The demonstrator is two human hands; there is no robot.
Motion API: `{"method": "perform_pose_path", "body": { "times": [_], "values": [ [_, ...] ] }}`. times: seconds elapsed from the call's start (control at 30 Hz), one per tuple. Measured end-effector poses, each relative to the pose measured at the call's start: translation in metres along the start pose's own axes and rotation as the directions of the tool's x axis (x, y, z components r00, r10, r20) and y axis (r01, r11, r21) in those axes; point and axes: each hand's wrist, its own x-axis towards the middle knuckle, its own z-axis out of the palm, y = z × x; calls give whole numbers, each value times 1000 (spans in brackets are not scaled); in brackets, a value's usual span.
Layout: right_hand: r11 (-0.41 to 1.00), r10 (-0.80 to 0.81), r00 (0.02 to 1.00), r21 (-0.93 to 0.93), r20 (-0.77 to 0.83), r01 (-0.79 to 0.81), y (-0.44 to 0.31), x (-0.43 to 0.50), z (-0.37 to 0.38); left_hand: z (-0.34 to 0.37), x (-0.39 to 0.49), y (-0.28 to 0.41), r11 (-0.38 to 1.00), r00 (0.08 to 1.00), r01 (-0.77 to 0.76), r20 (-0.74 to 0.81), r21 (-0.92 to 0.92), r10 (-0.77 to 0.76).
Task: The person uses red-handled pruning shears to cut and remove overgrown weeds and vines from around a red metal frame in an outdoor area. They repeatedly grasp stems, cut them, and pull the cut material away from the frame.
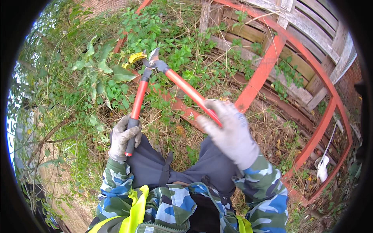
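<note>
My gloved left hand [124, 137] is wrapped around the black grip of long-handled loppers [139, 100] with red handles. My gloved right hand [230, 131] is around the end of the other red handle, hiding its grip. The handles are spread, and the lopper blades [151, 58] stand apart among green leaves. A yellow leaf [137, 57] lies right beside the blades, in front of the leafy plants [174, 58]. Whether the blades touch any stem cannot be told.
A red metal frame [260, 75] stands at the right and runs through the weeds. Behind it are weathered wooden pallets [309, 26]. Leafy branches [52, 128] crowd the left side. A white object [323, 169] lies inside the frame at the lower right.
</note>
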Motion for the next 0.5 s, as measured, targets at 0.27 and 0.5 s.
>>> {"method": "perform_pose_path", "body": {
  "times": [0.27, 0.5],
  "values": [
    [961, 116, 993, -249, -30, -120, 2, 16, 20, 2, -4, 21, 999, 994, 41, 105, 21, -43],
    [916, 376, 915, 89, 148, -391, 14, 21, 12, -16, 29, 10, 995, 984, 86, 150, 51, -93]
  ]
}}
